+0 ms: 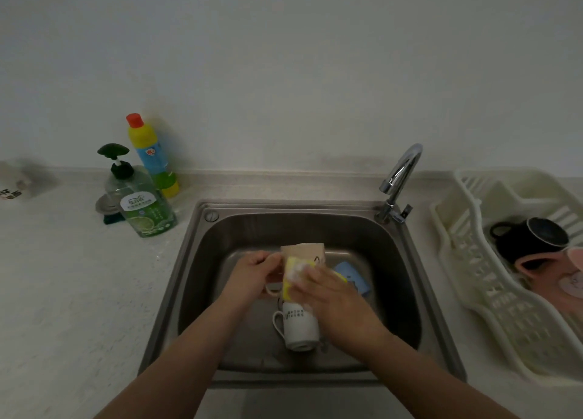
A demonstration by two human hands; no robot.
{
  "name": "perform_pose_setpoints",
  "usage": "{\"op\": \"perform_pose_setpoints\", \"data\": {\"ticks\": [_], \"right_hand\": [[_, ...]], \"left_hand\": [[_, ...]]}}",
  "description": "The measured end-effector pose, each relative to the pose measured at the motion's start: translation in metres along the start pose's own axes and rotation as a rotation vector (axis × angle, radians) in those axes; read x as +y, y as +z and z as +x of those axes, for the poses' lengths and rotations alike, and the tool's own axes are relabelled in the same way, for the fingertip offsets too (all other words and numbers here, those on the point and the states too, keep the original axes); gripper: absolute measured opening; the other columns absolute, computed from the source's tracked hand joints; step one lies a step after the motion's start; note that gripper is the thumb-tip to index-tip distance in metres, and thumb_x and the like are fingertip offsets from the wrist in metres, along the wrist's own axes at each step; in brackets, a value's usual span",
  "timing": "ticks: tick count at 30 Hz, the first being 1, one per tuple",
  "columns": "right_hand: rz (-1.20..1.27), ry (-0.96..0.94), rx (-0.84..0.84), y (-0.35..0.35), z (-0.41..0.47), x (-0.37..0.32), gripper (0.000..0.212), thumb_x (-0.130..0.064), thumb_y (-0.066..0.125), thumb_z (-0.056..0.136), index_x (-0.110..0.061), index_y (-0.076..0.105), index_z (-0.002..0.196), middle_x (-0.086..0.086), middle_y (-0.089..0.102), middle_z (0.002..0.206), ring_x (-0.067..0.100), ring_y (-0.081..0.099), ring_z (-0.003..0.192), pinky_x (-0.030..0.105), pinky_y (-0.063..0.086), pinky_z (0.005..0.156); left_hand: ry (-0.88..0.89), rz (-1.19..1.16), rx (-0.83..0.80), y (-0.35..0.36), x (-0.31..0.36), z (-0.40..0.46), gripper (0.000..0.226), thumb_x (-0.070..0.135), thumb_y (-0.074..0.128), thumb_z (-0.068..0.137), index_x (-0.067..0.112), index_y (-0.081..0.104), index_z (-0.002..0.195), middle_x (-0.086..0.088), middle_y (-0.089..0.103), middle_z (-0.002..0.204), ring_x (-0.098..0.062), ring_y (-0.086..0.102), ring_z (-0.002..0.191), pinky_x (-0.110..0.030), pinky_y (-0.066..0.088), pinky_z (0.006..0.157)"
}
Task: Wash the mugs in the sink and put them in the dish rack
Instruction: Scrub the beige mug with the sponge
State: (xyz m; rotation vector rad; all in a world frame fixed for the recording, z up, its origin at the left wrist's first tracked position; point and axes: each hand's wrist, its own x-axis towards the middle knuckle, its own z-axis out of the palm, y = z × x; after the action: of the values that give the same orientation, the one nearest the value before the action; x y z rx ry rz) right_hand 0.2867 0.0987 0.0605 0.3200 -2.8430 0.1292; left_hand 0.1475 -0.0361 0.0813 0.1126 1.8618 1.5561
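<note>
At frame centre, over the sink [202, 260], my left hand [252, 270] grips a beige mug [307, 252]; my right hand [328, 289] presses a yellow sponge [288, 281] on it. The green bottle [146, 207] label is probably Chinese, unreadable.

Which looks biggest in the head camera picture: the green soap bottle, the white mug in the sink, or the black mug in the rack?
1. Green soap bottle, clearly biggest.
2. Black mug and white mug look about alike; a hand partly hides the white one, so I won't rank them.
</note>
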Motion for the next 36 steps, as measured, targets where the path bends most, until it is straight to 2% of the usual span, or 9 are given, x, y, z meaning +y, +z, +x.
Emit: {"op": "perform_pose_setpoints", "data": {"ticks": [6,10,15,18,21,27,30,34,36], "right_hand": [[0.179,0.289,0.19,-0.014,-0.004,0.021,0.07,-0.003,0.069,0.075,-0.019,0.047,0.139,-0.002,0.038,0.148,0.019,0.035,0.138,0.044,0.044,0.103],[0.122,-0.04,0.134,-0.007,-0.016,0.005,0.065,-0.012,0.067,0.074,-0.025,0.045,0.135,-0.006,0.04,0.146,0.018,0.034,0.139,0.042,0.037,0.106],[0.551,0.453,0.365,-0.019,-0.009,0.013,0.055,-0.001,0.045,0.094,-0.026,0.043,0.143,-0.008,0.038,0.151,0.009,0.035,0.14,0.039,0.043,0.107],[0.605,0.346,0.343,-0.02,-0.004,-0.006,0.045,-0.001,0.043,0.097,-0.016,0.05,0.139,0.001,0.042,0.15,0.017,0.036,0.141,0.036,0.036,0.112],[0.602,0.323,0.236,-0.022,-0.032,0.001,0.048,-0.02,0.037,0.1,-0.042,0.04,0.143,-0.006,0.046,0.147,0.008,0.041,0.137,0.04,0.045,0.105],[0.317,0.293,0.337,-0.028,0.017,-0.005,0.063,0.007,0.053,0.084,-0.023,0.045,0.139,0.004,0.043,0.149,0.022,0.034,0.141,0.04,0.035,0.111],[-0.001,-0.033,0.162,-0.032,-0.006,-0.004,0.052,-0.011,0.064,0.075,-0.024,0.06,0.126,-0.003,0.055,0.138,0.018,0.035,0.138,0.036,0.04,0.105],[-0.096,0.133,0.003,-0.027,0.023,0.006,0.083,-0.01,0.094,0.039,-0.019,0.069,0.118,0.002,0.063,0.129,0.026,0.054,0.126,0.041,0.038,0.1],[-0.062,0.018,0.008,-0.018,0.023,0.004,0.081,-0.01,0.094,0.038,-0.018,0.071,0.115,0.004,0.065,0.126,0.025,0.054,0.125,0.043,0.039,0.101]], "left_hand": [[-0.027,-0.056,-0.059,-0.007,-0.005,0.002,0.021,0.021,0.05,0.101,0.011,0.068,0.099,-0.005,0.073,0.09,-0.021,0.07,0.086,-0.045,0.057,0.077],[-0.049,-0.177,-0.138,-0.014,-0.001,0.004,0.021,0.021,0.049,0.1,0.008,0.065,0.098,-0.011,0.071,0.09,-0.022,0.068,0.081,-0.043,0.056,0.073],[-0.065,-0.227,-0.287,-0.024,-0.001,0.004,0.029,0.022,0.045,0.101,0.003,0.063,0.114,-0.015,0.071,0.105,-0.026,0.069,0.092,-0.041,0.06,0.073],[-0.07,-0.345,-0.336,-0.025,-0.002,0.002,0.034,0.027,0.046,0.095,0.009,0.064,0.117,-0.016,0.071,0.109,-0.029,0.069,0.097,-0.045,0.06,0.077],[-0.052,-0.417,-0.323,-0.033,-0.003,0.003,0.04,0.03,0.045,0.094,0.009,0.062,0.124,-0.02,0.069,0.109,-0.035,0.067,0.103,-0.046,0.061,0.074],[0.003,-0.307,-0.273,-0.022,0.009,0.002,0.024,0.026,0.048,0.098,0.007,0.063,0.1,-0.008,0.07,0.085,-0.019,0.069,0.078,-0.036,0.058,0.064],[0.054,-0.133,-0.124,-0.021,0.012,0.004,0.023,0.024,0.052,0.1,0.008,0.067,0.092,-0.013,0.072,0.09,-0.028,0.069,0.085,-0.046,0.058,0.073],[0.059,0.132,0.031,-0.005,0.019,0.0,0.026,0.025,0.057,0.098,0.001,0.067,0.092,-0.013,0.072,0.089,-0.024,0.07,0.085,-0.048,0.06,0.076],[0.036,0.138,0.058,-0.004,0.022,-0.002,0.027,0.025,0.058,0.098,0.0,0.065,0.093,-0.014,0.071,0.089,-0.025,0.07,0.086,-0.048,0.061,0.073]]}}
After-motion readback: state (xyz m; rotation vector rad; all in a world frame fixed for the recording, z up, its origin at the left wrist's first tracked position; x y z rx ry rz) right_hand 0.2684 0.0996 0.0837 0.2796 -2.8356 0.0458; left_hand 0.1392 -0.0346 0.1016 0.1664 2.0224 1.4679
